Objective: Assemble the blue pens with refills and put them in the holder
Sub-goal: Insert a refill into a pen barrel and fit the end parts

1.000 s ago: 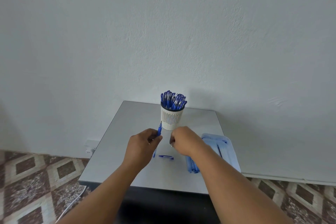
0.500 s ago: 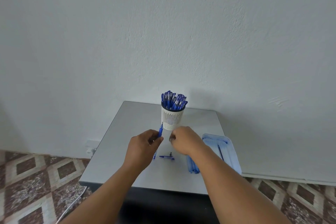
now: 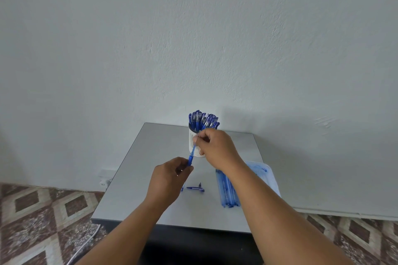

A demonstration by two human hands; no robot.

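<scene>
My left hand [image 3: 170, 176]: grips one blue pen [image 3: 190, 159].
My right hand [image 3: 217, 148]: pinches its upper end.
Holder [image 3: 193, 146]: one, full.

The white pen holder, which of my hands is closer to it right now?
Right. Your right hand is up in front of the holder, overlapping its side, pinching the pen top. Your left hand sits lower and nearer you, holding the pen's bottom end.

I log: pale textured wall [image 3: 193, 38]; grey counter [image 3: 133, 189] set against it; brown diamond-patterned floor tiles [image 3: 43, 211]; white cable [image 3: 86, 243] trailing across the floor at left.
</scene>
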